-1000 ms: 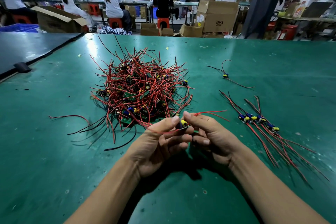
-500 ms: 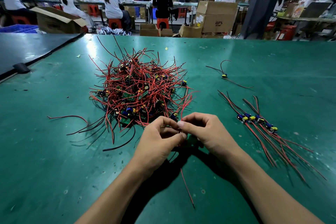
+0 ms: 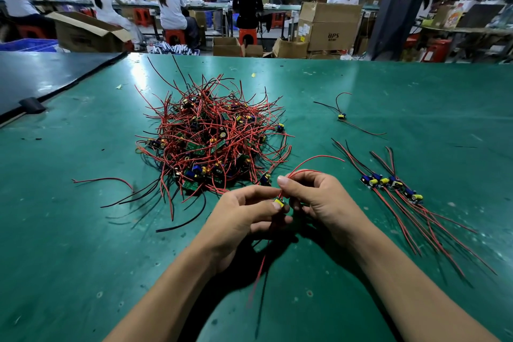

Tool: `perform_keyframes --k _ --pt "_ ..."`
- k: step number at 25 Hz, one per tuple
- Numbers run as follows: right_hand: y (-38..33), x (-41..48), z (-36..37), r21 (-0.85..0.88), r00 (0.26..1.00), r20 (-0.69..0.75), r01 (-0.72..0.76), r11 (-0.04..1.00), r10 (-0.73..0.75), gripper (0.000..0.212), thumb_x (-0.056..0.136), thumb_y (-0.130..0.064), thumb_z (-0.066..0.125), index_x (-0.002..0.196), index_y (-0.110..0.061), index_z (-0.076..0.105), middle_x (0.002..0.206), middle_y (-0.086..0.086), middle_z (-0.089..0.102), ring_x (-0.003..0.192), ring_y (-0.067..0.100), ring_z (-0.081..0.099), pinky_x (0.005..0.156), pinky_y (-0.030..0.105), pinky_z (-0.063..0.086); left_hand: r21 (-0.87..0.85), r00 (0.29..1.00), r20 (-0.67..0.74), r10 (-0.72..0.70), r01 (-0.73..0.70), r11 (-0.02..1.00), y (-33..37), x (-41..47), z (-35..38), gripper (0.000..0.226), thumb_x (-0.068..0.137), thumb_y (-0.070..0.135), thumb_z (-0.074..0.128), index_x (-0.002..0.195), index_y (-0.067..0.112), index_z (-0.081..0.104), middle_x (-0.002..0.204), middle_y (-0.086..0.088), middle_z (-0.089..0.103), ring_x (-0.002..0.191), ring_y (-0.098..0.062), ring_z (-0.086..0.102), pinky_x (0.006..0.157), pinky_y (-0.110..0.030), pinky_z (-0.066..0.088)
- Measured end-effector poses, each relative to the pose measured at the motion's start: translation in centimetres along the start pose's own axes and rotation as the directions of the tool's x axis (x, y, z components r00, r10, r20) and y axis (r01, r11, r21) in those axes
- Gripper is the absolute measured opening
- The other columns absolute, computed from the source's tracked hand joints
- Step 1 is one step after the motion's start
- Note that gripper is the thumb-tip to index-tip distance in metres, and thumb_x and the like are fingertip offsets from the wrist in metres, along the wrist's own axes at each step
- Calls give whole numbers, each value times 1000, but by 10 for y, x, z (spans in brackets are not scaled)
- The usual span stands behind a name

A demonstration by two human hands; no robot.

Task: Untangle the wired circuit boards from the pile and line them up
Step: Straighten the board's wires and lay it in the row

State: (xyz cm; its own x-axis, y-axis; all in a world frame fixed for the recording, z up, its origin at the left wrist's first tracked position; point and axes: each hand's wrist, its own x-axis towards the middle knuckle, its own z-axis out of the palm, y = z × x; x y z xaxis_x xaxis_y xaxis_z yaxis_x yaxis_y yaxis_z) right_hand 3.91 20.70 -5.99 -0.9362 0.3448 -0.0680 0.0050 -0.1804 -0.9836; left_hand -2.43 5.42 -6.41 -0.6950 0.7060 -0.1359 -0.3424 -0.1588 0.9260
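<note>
A tangled pile of wired circuit boards [image 3: 212, 144], all red and black leads, lies on the green table [image 3: 83, 244] just beyond my hands. My left hand [image 3: 238, 219] grips a small board with a yellow part [image 3: 278, 203]. My right hand [image 3: 322, 200] pinches that board's red wires near the board; they arc up to the right. More of its red and black leads hang down between my wrists. To the right, several boards [image 3: 391, 183] lie side by side in a row with their wires trailing toward me.
One single wired board [image 3: 341, 116] lies alone at the back right of the table. A darker tabletop [image 3: 41, 75] adjoins on the left. Beyond the far edge stand cardboard boxes [image 3: 329, 26] and seated workers at benches.
The board has come free of the pile's near edge and sits a little nearer to me. Its red wires now arc up to the right from my right fingers, and its other leads hang lower.
</note>
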Motion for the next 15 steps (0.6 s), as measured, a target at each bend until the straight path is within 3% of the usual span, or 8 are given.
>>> perform_keyframes --k 3,5,8,15 --pt "-1 1 -1 -56 999 40 27 998 -25 29 60 -47 90 69 -24 75 65 -2 62 55 10 44 50 23 34 43 1000 -28 7 -5 999 0 0 3 9 78 14 72 84 8 72 83 -21 71 74 -33 72 64 -32 60" --pt "0 1 0 -51 997 74 20 999 -16 35 57 -51 91 72 -23 75 67 -1 62 56 10 45 53 25 35 76 999 -46 26 -23 997 0 -1 5 7 85 9 68 78 10 72 77 -19 70 69 -31 71 61 -31 60" --pt "2 1 0 -19 997 61 -42 999 43 40 54 -53 94 73 -24 75 66 -1 62 52 9 46 52 24 37 85 996 -86 35 -27 996 2 -3 10 11 89 2 62 80 5 68 72 -18 69 60 -27 68 55 -29 59" --pt "3 -3 4 47 991 -20 -130 990 131 28 67 -40 89 72 -21 68 55 6 52 40 15 40 43 22 35 111 991 -122 58 -45 993 1 -3 14 11 92 3 59 82 4 63 70 -15 67 55 -24 65 50 -26 56"
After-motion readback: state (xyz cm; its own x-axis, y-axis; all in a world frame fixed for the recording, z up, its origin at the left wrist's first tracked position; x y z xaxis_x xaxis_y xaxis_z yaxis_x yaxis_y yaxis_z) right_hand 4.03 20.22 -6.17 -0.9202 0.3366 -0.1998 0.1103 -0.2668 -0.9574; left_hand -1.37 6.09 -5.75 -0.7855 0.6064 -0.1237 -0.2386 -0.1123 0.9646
